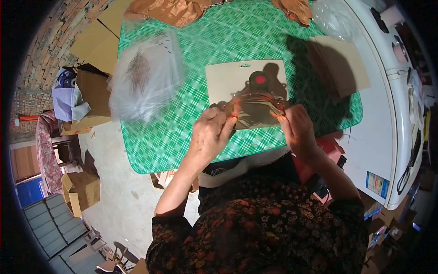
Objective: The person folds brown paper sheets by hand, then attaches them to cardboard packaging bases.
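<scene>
A shiny brown piece of satin-like cloth [259,101] is stretched between my two hands, over a beige card [220,82] with a hanging slot at its top edge. My left hand [208,132] pinches the cloth's left end between thumb and fingers. At the right end, my right hand [297,130] grips it in the same way, with the fingers curled. The cloth and a dark shadow cover much of the card. The card lies on a green checked tablecloth [196,59], near the edge closest to me.
A pile of clear plastic bags [159,77] lies on the left of the table. More shiny brown cloth [169,11] is bunched at the far edge. A stack of beige cards [342,64] sits at the right, beside a white appliance [372,132]. Open cardboard boxes [93,96] stand left.
</scene>
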Motion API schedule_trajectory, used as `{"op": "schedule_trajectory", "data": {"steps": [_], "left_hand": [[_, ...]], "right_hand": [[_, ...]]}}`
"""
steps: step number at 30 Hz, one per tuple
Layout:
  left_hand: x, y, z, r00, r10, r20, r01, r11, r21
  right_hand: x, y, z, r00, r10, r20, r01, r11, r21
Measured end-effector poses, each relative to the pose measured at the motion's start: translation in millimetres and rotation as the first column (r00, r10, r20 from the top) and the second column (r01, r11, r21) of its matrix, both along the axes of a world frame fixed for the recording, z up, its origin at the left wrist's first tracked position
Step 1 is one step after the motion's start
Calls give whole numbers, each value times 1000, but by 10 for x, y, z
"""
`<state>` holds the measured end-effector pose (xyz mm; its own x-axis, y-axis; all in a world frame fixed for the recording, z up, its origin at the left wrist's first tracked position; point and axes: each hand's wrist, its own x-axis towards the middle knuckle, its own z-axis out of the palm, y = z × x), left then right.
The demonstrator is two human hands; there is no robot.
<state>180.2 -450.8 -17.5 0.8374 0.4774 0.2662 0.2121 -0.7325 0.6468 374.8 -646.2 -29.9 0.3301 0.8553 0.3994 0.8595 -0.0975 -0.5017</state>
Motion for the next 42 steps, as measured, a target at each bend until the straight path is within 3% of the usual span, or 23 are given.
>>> {"op": "schedule_trajectory", "data": {"steps": [2, 5, 14, 17, 20, 23, 25, 28, 34, 37, 42], "left_hand": [[50, 20, -3, 1000, 16, -12, -16, 1000, 18], [95, 20, -9, 999, 47, 5, -48, 999, 23], [161, -19, -64, 993, 118, -5, -118, 991, 70], [112, -10, -2, 995, 87, -44, -90, 995, -50], [56, -32, 153, 987, 120, -103, -149, 920, -363], [-73, -49, 123, 998, -22, 64, 37, 972, -234], [-193, -39, 60, 981, -196, 13, 196, 980, -33], [-292, -151, 50, 977, -207, -53, 211, 975, 67], [-267, -282, 76, 982, -179, -61, 188, 960, 208], [-280, -327, 94, 978, -171, -118, 194, 956, 220], [-268, -356, 43, 983, -176, -49, 182, 969, 164]], "right_hand": [[-22, 69, -38, 987, -20, 157, 18, 1000, 14], [-40, 90, -178, 986, -128, 110, 132, 991, -29], [-136, 257, -68, 960, -235, 151, 249, 966, -76], [-115, 203, -142, 962, -223, 158, 226, 974, 1], [-43, 34, -109, 997, -79, -26, 79, 997, -9], [-123, -85, -18, 996, -69, -47, 71, 997, 34], [-106, -182, -70, 997, 34, 70, -38, 997, 64], [-199, -259, -120, 983, 23, 181, -39, 996, 86], [-350, -239, -22, 974, 74, 213, -74, 997, -9], [-404, -224, 50, 983, 61, 176, -49, 996, -71], [-431, -246, -68, 975, 51, 218, -51, 999, -3]]}}
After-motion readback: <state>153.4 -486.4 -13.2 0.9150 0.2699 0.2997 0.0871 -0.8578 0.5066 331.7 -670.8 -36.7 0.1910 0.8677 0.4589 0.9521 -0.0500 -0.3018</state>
